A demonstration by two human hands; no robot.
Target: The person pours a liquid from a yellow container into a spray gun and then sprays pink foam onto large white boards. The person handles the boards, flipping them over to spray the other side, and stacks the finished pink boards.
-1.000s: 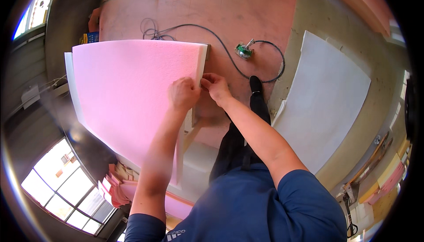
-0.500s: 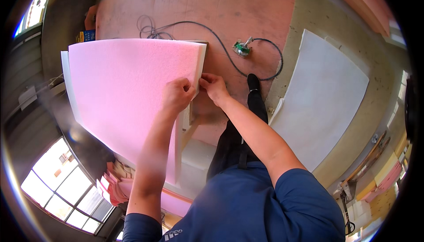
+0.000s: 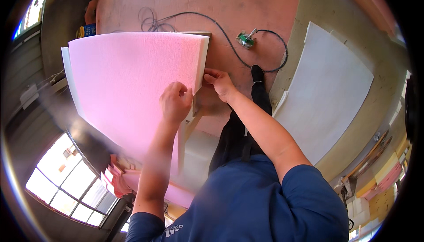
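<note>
A large pink foam slab (image 3: 128,74) with white edging (image 3: 201,65) stands in front of me on the left, its top face toward me. My left hand (image 3: 175,102) is over the slab near its right edge, fingers loosely curled, the thumb apart and nothing visible in it. At the white edging, my right hand (image 3: 221,85) has thumb and forefinger drawn together at the border. Whatever lies between those fingertips is too small to make out. Under the slab's right corner part of a wooden support (image 3: 194,127) shows.
A green power tool (image 3: 246,40) lies on the reddish floor boards (image 3: 247,3), its black cord (image 3: 221,28) looping past my shoe (image 3: 257,73). To the right rests a large white sheet (image 3: 327,87). Pink foam pieces (image 3: 115,182) are stacked by the window at lower left.
My left hand has moved slightly down and away from the edge, its fist loosening. The right hand has shifted a little up and right, staying by the edging. The whole view has shifted slightly.
</note>
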